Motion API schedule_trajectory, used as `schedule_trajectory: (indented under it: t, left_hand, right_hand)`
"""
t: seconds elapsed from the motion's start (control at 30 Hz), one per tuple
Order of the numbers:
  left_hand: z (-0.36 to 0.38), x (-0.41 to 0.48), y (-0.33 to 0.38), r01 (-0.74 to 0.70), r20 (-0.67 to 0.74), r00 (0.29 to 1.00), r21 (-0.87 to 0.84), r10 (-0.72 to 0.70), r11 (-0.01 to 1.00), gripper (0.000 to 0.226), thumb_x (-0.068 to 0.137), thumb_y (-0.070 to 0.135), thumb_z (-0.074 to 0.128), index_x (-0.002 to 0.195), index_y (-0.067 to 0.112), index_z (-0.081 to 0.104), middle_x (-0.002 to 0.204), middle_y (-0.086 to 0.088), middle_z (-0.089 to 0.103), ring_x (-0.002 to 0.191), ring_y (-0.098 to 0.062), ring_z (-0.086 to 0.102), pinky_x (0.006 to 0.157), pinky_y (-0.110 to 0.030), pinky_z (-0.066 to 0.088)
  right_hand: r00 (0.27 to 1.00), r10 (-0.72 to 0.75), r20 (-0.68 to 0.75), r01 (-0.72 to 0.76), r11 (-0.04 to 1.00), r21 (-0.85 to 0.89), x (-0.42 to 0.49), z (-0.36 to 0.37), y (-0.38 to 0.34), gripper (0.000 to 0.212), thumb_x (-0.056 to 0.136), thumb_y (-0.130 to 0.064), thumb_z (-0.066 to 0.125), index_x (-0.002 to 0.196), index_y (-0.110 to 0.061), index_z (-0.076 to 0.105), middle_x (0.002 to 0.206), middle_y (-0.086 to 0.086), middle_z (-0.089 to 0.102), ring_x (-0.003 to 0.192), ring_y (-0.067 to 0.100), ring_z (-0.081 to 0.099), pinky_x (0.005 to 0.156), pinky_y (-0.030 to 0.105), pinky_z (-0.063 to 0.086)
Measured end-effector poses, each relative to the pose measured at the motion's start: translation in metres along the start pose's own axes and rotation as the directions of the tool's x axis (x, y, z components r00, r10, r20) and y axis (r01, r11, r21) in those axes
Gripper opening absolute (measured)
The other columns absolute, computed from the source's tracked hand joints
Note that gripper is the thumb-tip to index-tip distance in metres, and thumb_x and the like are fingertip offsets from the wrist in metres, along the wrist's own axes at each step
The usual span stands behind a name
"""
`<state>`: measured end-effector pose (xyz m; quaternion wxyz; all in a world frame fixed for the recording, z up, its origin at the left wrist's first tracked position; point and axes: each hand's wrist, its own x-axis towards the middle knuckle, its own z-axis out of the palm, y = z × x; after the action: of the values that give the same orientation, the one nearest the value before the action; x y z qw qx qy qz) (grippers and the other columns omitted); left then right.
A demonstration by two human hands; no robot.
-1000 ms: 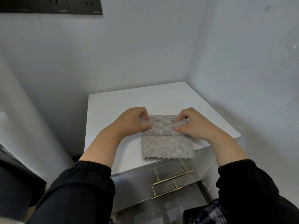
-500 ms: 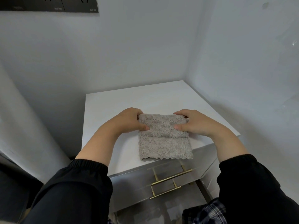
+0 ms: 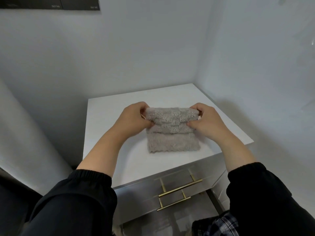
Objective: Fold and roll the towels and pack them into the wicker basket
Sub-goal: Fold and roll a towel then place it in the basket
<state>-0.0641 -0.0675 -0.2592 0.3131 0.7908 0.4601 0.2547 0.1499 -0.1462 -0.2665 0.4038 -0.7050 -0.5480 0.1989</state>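
Observation:
A fluffy grey-beige towel lies folded on the white cabinet top. Its far end is rolled up into a thick roll. My left hand grips the roll's left end, fingers curled over the top and thumb under. My right hand grips the right end in the same way. The near part of the towel lies flat, its wavy edge toward me. No wicker basket is in view.
The cabinet stands in a corner, with white walls behind it and to its right. Its silver drawer fronts carry two brass bar handles. A dark socket panel hangs high on the back wall.
Both hands have rolled the towel's far end further toward me; the roll is thicker and lifted a little, and the fingers now wrap over its top.

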Motion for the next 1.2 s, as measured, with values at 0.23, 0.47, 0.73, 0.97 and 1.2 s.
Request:
schedule_trajectory:
  t: [0.23,0.47,0.73,0.97,1.2]
  left_hand:
    - [0.018,-0.002,-0.001,-0.157,-0.136,0.975,0.151,0.178,0.976,0.029,0.077,0.0,0.062,0.099,0.017,0.054,0.089,0.0,0.062,0.082,-0.022,0.054,0.071,-0.037,0.044]
    - [0.011,-0.006,-0.004,-0.241,0.048,0.97,0.189,0.236,0.952,0.03,0.078,0.031,0.075,0.103,0.022,0.06,0.099,0.008,0.059,0.097,-0.012,0.049,0.079,-0.024,0.036]
    - [0.017,-0.014,0.007,-0.235,0.08,0.971,0.15,0.225,0.96,0.034,0.095,0.039,0.05,0.082,0.01,0.063,0.096,-0.001,0.062,0.095,-0.017,0.053,0.087,-0.038,0.043]
    - [0.022,-0.017,0.012,-0.109,0.241,0.967,0.12,0.077,0.987,0.031,0.083,0.036,0.07,0.1,0.023,0.047,0.096,0.002,0.055,0.079,-0.012,0.049,0.068,-0.027,0.041]
    - [0.03,-0.012,0.017,-0.046,0.243,0.97,0.121,0.015,0.992,0.052,0.079,0.034,0.074,0.125,0.024,0.053,0.114,0.005,0.058,0.101,-0.013,0.054,0.084,-0.024,0.043]
  right_hand:
    - [0.993,-0.084,-0.088,0.07,0.986,-0.154,0.001,0.013,0.006,0.037,0.079,0.003,0.058,0.105,-0.024,0.057,0.102,0.002,0.053,0.09,0.012,0.046,0.063,0.009,0.029]
    - [0.993,-0.053,0.102,0.065,0.99,-0.125,-0.01,-0.009,0.005,0.029,0.078,-0.015,0.074,0.098,-0.029,0.058,0.104,-0.006,0.058,0.099,0.011,0.051,0.073,0.016,0.035]
    - [0.994,-0.091,0.062,0.095,0.993,-0.072,-0.016,-0.008,-0.001,0.017,0.088,-0.027,0.065,0.076,-0.014,0.066,0.1,0.0,0.06,0.096,0.011,0.055,0.078,0.013,0.035]
    - [0.972,0.037,0.231,-0.011,0.993,-0.114,-0.015,-0.007,0.003,0.024,0.082,-0.02,0.073,0.097,-0.023,0.054,0.105,-0.011,0.054,0.102,0.007,0.048,0.079,0.018,0.034]
    - [0.962,0.08,0.26,-0.044,0.989,-0.14,-0.01,-0.008,0.003,0.038,0.076,-0.028,0.079,0.11,-0.02,0.062,0.108,-0.006,0.06,0.1,0.011,0.056,0.073,0.016,0.041]
